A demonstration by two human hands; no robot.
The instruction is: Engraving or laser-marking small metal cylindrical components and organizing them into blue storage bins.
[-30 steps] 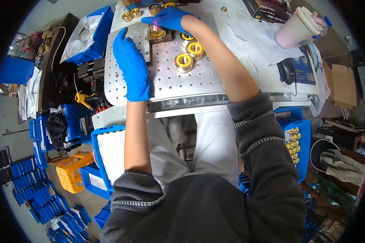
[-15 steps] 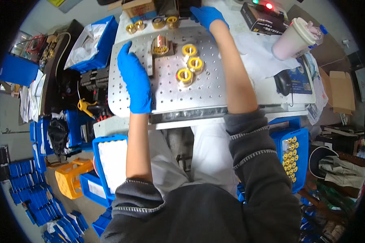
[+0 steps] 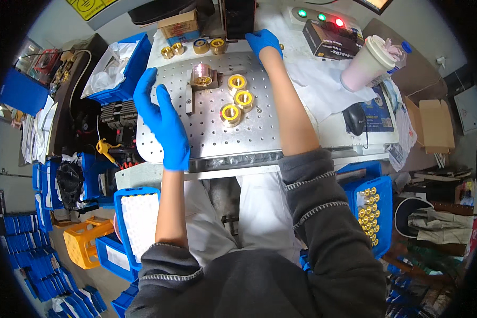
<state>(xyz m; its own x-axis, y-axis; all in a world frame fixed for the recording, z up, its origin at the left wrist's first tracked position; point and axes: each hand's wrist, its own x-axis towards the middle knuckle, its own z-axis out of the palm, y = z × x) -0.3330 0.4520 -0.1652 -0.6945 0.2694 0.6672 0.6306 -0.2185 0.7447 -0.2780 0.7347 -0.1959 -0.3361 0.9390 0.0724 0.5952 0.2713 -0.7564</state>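
Note:
My left hand (image 3: 163,119), in a blue glove, hovers over the left edge of a perforated metal plate (image 3: 206,135). Its thumb and fingers are spread, with nothing between them. On the plate, a shiny, gold-coloured ring-shaped part (image 3: 202,75) sits against a small metal block fixture (image 3: 190,98). Three similar parts, one of them a gold ring part (image 3: 230,114), stand in a slanting row to its right. My right hand (image 3: 264,42), also gloved in blue, is beyond the plate's far edge, beside a dark upright column (image 3: 239,18). Its fingers are mostly hidden under the hand.
More gold rings (image 3: 217,46) stand behind the plate near a cardboard box (image 3: 179,25). At right are a lidded cup (image 3: 368,63), a black mouse (image 3: 354,117) and a dark box (image 3: 328,40). Blue bins flank my legs; the right bin (image 3: 385,212) holds many gold parts.
My left hand has spread its thumb away from the fingers and shifted left relative to the plate. My right hand stays near the dark column. The whole view has shifted.

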